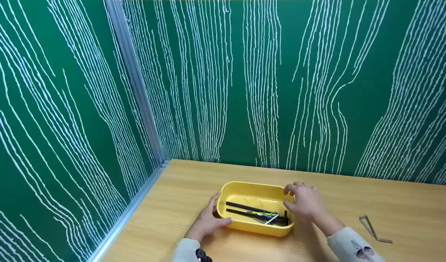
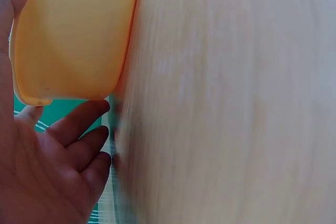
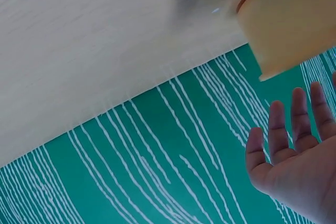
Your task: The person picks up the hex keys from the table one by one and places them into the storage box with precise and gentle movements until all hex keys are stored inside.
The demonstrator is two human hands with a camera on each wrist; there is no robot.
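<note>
A yellow plastic bin stands on the table. My left hand holds its left end, thumb along the near rim and fingers at the end wall. In the left wrist view, the fingertips meet the bin's end. Over the bin's right rim hovers my right hand, fingers spread and loosely bent, nothing between them; the right wrist view shows its fingers apart from the bin wall. Inside the bin lie black L-shaped rods like hex keys, a yellow-green slim item and a white thin piece.
A bent metal rod lies on the wooden table to the right of my right forearm. Green panels with white wavy lines rise behind and at the left, joined by a grey metal post.
</note>
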